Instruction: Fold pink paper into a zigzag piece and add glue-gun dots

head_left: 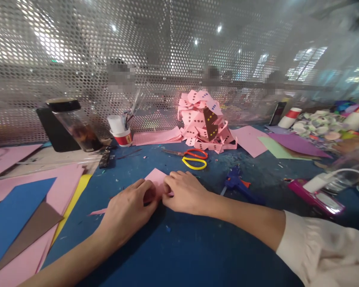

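A small piece of pink paper (156, 175) lies on the blue tabletop between my hands. My left hand (133, 205) pinches its left side, thumb and fingers curled together. On its right side, my right hand (184, 191) grips the paper with bent fingers, which hide part of it. Just beyond are scissors with one red and one yellow handle loop (194, 162), their blades pointing left. Behind them stands a heap of folded pink paper pieces (194, 123) with dark dots, one brown piece among them. A pink paper strip (98, 212) shows by my left wrist.
A blue glue gun (236, 179) lies to the right, near a magenta power strip (314, 197) with a white plug. Pink, blue and brown sheets (20, 211) cover the left. A jar (80, 129) and a paper cup (122, 137) stand before the perforated metal screen (155, 48).
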The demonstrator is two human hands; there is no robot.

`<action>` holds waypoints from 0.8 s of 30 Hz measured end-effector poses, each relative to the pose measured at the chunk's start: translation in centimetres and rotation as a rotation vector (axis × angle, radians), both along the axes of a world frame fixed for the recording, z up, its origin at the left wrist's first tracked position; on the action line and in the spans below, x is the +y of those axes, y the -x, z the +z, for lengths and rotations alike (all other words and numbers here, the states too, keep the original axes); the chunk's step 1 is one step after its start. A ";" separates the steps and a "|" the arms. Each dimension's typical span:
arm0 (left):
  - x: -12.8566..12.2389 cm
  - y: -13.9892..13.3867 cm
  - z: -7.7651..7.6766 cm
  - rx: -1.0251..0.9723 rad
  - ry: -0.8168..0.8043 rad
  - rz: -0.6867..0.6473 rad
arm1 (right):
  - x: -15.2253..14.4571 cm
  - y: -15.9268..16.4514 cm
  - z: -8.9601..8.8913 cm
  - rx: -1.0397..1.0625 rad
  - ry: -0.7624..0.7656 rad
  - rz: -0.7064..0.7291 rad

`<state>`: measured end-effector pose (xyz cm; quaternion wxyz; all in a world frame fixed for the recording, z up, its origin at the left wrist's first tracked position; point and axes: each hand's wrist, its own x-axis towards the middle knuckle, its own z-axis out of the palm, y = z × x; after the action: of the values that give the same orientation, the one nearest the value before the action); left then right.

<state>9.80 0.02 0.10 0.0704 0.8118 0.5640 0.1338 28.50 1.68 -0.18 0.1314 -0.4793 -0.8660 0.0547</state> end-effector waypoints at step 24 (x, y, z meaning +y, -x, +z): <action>1.1 2.0 -1.0 -0.059 0.041 -0.051 | 0.2 -1.3 0.5 0.066 0.087 0.087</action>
<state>7.77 1.10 -0.89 0.1070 0.8200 0.5434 0.1442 29.77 1.86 0.36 0.1364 -0.4442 -0.8782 0.1135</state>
